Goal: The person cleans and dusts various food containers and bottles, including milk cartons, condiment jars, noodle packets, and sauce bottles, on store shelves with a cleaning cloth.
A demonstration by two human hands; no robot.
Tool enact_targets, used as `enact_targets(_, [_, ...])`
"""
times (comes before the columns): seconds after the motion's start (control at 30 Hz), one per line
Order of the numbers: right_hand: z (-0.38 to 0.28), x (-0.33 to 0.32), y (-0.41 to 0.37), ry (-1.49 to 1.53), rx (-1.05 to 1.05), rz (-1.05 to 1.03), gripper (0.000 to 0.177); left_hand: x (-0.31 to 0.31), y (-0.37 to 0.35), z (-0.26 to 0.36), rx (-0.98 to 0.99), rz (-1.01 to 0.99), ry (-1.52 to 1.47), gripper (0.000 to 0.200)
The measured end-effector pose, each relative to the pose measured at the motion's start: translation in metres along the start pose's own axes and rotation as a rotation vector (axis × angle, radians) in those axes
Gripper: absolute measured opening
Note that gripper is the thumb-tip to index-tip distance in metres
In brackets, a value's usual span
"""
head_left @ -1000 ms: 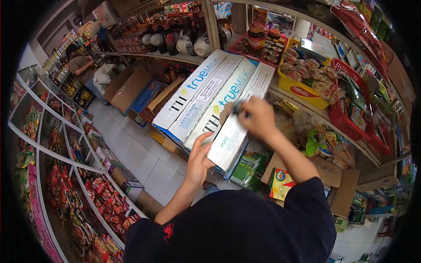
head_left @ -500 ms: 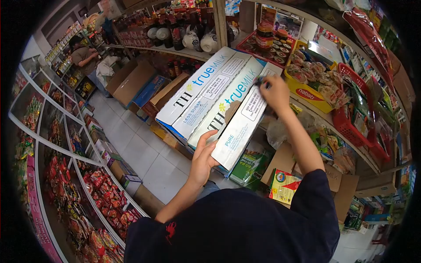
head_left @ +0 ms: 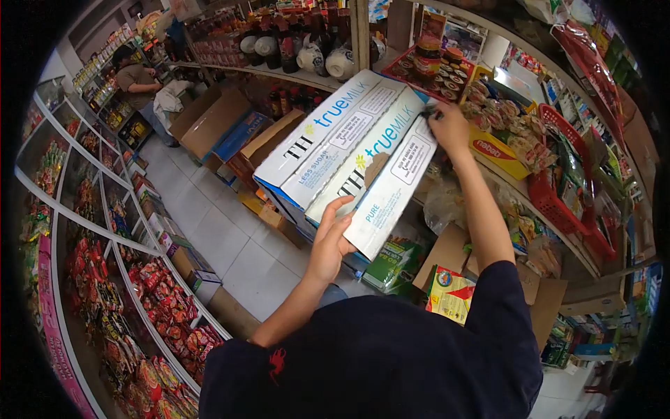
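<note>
In the middle of the frame, the left hand [head_left: 331, 243] is half open, its fingers spread and touching the near end of the Pure milk carton [head_left: 389, 199]. The right hand [head_left: 450, 130] is curled closed around a small dark object [head_left: 434, 109], too blurred for me to make out, at the carton's far end, near its blue corner. The carton lies slantwise, side by side with the Less Sugar carton [head_left: 312, 165], and a ragged brown patch [head_left: 375, 170] shows on its top beside the long seam.

Compared with a second ago, the right hand has travelled from about halfway along that seam, close to the brown patch, up to the far end. The left hand is still at the near end.

Just past the far end, toward the top of the frame, is a red tray [head_left: 398, 68] of jars and lids. Right of it are a yellow nabati box [head_left: 497, 151] full of small packets and a red basket [head_left: 553, 199]. Below the carton lies a green pack [head_left: 391, 267], near an open cardboard box [head_left: 449, 248]. Another person [head_left: 139, 87] stands at the upper left, well apart from us.
</note>
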State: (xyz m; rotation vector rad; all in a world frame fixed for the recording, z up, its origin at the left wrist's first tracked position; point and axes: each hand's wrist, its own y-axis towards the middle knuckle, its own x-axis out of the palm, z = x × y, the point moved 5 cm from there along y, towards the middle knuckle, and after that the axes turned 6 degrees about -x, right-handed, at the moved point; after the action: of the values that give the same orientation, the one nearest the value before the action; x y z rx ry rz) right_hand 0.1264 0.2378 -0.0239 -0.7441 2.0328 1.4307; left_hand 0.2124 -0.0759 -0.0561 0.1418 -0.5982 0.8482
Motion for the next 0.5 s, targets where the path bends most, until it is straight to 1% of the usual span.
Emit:
enact_targets(0.03, [-0.02, -0.007, -0.013, 0.052, -0.016, -0.01, 0.024, 0.0, 0.0, 0.001, 0.006, 0.003, -0.005, 0.037])
enact_targets(0.13, [-0.077, -0.031, -0.055, 0.103, -0.17, -0.008, 0.016, 0.001, 0.001, -0.001, 0.027, 0.018, -0.019, 0.036])
enact_targets(0.17, [-0.091, -0.035, -0.069, 0.173, -0.178, -0.056, 0.017, 0.001, 0.001, -0.001, 0.039, 0.015, -0.009, 0.036])
enact_targets(0.27, [-0.132, -0.053, -0.109, 0.284, -0.273, -0.06, 0.017, 0.003, 0.001, 0.002, 0.063, 0.019, -0.002, 0.036])
enact_targets(0.43, [-0.177, -0.075, -0.16, 0.403, -0.328, -0.093, 0.019, 0.005, -0.002, 0.001, 0.105, 0.018, -0.021, 0.036])
enact_targets(0.47, [-0.185, -0.079, -0.165, 0.421, -0.347, -0.105, 0.019, 0.004, -0.004, 0.002, 0.097, 0.039, 0.044, 0.037])
enact_targets(0.5, [-0.194, -0.085, -0.169, 0.45, -0.387, -0.101, 0.02, 0.0, -0.003, 0.002, 0.132, 0.064, 0.074, 0.038])
